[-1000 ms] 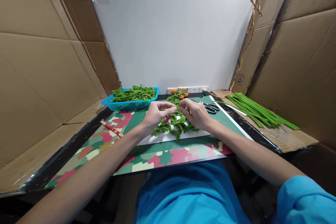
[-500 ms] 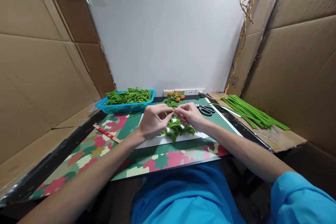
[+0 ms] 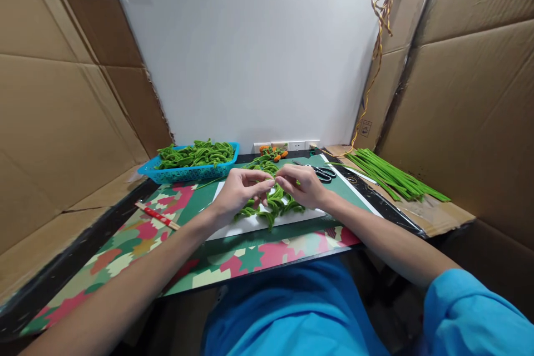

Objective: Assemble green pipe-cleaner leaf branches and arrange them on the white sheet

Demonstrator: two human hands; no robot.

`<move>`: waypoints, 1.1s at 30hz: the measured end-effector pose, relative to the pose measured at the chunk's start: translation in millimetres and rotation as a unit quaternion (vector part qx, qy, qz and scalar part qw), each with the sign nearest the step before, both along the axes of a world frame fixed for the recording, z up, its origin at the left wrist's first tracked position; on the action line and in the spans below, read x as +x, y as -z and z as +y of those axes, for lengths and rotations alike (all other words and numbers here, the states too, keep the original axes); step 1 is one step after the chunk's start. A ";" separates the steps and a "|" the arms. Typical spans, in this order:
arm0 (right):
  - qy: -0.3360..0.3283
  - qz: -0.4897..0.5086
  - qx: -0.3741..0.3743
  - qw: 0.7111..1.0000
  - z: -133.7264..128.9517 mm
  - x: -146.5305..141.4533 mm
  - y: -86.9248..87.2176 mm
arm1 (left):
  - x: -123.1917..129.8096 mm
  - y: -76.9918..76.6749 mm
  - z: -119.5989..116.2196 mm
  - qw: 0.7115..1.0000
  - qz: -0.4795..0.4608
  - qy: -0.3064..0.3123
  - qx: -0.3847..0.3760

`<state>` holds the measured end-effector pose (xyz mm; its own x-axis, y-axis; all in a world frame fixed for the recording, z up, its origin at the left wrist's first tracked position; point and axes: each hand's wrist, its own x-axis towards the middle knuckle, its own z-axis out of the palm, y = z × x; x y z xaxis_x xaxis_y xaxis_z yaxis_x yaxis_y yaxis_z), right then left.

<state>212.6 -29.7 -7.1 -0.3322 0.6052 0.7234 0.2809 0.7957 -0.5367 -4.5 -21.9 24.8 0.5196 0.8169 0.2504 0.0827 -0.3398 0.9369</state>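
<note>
My left hand [image 3: 238,192] is closed in a pinch, thumb against forefinger. Its fingertips meet those of my right hand [image 3: 301,184], which is pinched too. Whatever they hold between them is too small to make out; a bit of green shows by the right fingers. Below both hands, several bent, fuzzy green pipe cleaner pieces [image 3: 267,217] lie on a white sheet [image 3: 233,228], partly hidden by the hands. Black-handled scissors [image 3: 325,173] rest just beyond the right hand.
A blue basket [image 3: 189,174] of curled green pieces stands back left. Straight green pipe cleaners [image 3: 396,175] lie at the right. Orange flowers with green stems [image 3: 275,153] are at the back, and red-wrapped chopsticks [image 3: 157,215] at the left. Cardboard panels [image 3: 471,83] flank the table.
The view has shifted slightly, moving the scene a little leftward. Both hands stay pinched together; the right fingers have curled over more, and the left fingers have changed position slightly.
</note>
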 end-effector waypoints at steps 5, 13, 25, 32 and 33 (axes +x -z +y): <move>0.011 0.000 0.028 1.000 -3.4 5.2 -2.5 | -0.3 -1.7 -2.9 0.996 -0.027 0.027 -0.085; -0.006 0.098 -0.122 0.988 -3.7 -22.6 -3.0 | 0.9 11.8 -2.5 0.941 -0.019 -0.114 0.318; 0.031 0.053 -0.078 0.995 -3.4 -12.7 3.5 | 0.2 18.9 5.3 0.991 -0.021 -0.077 0.109; 0.071 -0.028 0.041 0.996 -3.5 -1.6 5.8 | -0.3 14.5 0.9 0.999 -0.030 -0.012 -0.032; 0.073 -0.032 0.048 0.996 -3.7 -0.9 5.3 | 0.2 13.6 -0.3 0.999 -0.035 -0.011 -0.040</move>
<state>211.7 -33.4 -12.4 -0.2939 0.5795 0.7601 0.4287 0.7907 -0.4371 -4.3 -22.2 11.3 0.4839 0.8472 0.2195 0.0223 -0.2627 0.9646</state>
